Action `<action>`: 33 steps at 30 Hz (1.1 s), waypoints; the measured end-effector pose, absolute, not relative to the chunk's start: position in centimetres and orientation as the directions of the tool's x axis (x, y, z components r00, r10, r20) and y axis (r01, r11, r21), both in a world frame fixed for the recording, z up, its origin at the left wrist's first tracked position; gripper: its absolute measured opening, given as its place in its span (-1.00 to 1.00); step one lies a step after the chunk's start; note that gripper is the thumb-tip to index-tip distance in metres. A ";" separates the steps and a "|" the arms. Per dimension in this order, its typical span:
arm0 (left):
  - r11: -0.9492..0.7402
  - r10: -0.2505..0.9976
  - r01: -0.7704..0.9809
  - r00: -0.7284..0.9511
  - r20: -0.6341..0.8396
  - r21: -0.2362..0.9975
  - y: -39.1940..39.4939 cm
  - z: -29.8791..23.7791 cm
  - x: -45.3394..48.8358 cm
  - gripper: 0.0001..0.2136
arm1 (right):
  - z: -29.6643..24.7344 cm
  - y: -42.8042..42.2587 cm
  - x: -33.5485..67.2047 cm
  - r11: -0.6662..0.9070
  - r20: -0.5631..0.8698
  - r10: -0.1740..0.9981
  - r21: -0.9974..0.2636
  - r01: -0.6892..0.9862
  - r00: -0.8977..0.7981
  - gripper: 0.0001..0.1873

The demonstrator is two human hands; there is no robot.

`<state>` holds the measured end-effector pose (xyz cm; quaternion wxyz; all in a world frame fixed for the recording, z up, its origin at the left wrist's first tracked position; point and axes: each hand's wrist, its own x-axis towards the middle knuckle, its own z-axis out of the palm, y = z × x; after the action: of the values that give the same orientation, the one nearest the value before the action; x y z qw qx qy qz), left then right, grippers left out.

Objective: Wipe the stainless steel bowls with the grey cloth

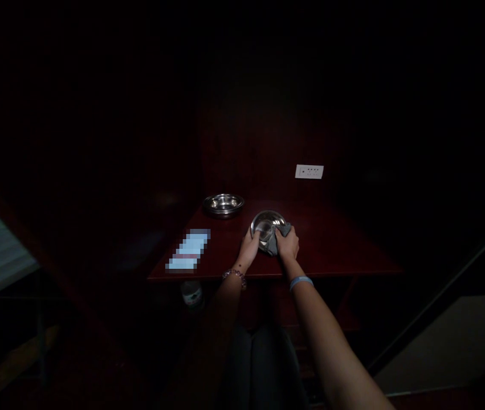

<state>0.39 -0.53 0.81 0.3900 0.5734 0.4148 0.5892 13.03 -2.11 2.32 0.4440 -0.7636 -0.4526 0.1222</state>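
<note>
A round, shiny metal bowl (263, 229) is tilted toward me above the front part of the dark red table (327, 245). My left hand (249, 249) grips its left rim, the thumb lying over the inside. On the right, my right hand (288, 244) is closed on a grey cloth (272, 245) and presses it against the bowl's right side. Part of the cloth is hidden under my fingers. Farther back on the left stand stacked metal bowls (224, 205), apart from both hands.
A blurred-out bright rectangle (188, 250) lies at the table's left front. On the back wall is a white socket panel (309, 171). Below the left front edge stands a bottle (192, 295). Dark panels rise on both sides.
</note>
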 end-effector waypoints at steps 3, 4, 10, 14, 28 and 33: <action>-0.374 0.927 0.010 -0.017 0.374 0.927 -0.4 0.7 0.4 -0.62 | 2.3 -2.1 13.1 -0.200 0.219 0.797 -0.784 0.588 0.563 -0.52; -0.380 0.925 0.011 -0.013 0.381 0.925 -0.4 0.8 0.5 -0.61 | 2.3 -2.1 13.1 -0.203 0.218 0.796 -0.783 0.588 0.565 -0.52; -0.369 0.929 0.049 -0.016 0.370 0.928 -1.0 1.3 0.5 -0.58 | 2.5 -2.1 13.1 -0.193 0.220 0.797 -0.789 0.583 0.562 -0.51; -0.376 0.926 0.073 -0.003 0.377 0.924 -1.0 1.5 0.6 -0.57 | 2.4 -2.0 13.1 -0.211 0.216 0.787 -0.786 0.581 0.578 -0.49; -0.343 0.932 0.216 -0.048 0.360 0.914 -1.7 2.2 0.6 -0.51 | 2.7 -2.1 12.9 -0.198 0.229 0.778 -0.795 0.574 0.585 -0.48; -0.349 0.930 0.186 -0.049 0.364 0.918 -1.2 1.5 0.7 -0.47 | 2.6 -2.2 12.8 -0.187 0.239 0.775 -0.798 0.573 0.585 -0.49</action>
<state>0.67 -1.15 1.54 0.3340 0.6033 0.4624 0.5574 12.85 -2.23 2.57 0.4593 -0.7625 -0.4422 0.1099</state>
